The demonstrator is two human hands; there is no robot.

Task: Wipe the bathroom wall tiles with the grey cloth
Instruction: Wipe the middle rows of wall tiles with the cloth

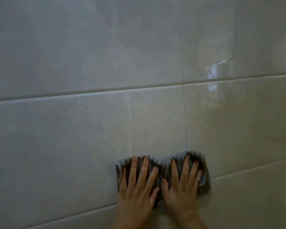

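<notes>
Nearest the camera, two wrists come up from the bottom edge. The left hand [137,185] and right hand [182,184] lie side by side, palms flat, fingers straight and spread, thumbs almost touching. Neither hand curls round anything: both simply press the grey cloth [163,167] against the wall.

The cloth, striped and somewhat bunched, sits low on the wall, right of centre. Its top edge shows as two humps just past the fingertips, and its right edge is folded beside the right little finger. It lies across the foot of the vertical seam [185,123] and covers part of the lower grout line [254,167].

The wall tiles [82,138] are large, glossy and marbled, and a bright reflection [211,75] sits near the upper grout line [89,93].

The step in hand looks like a two-handed wiping stroke. To do it well, the weight should stay even through both palms so the whole cloth bears on the tile, not only the fingertips. Smoothing out the folded right edge would probably help, since a ridge of cloth tends to leave streaks on a glossy face. Strokes should overlap and run along the grout lines as well as across them. Most of the wall lies above the hands, so the reach must go upward
</notes>
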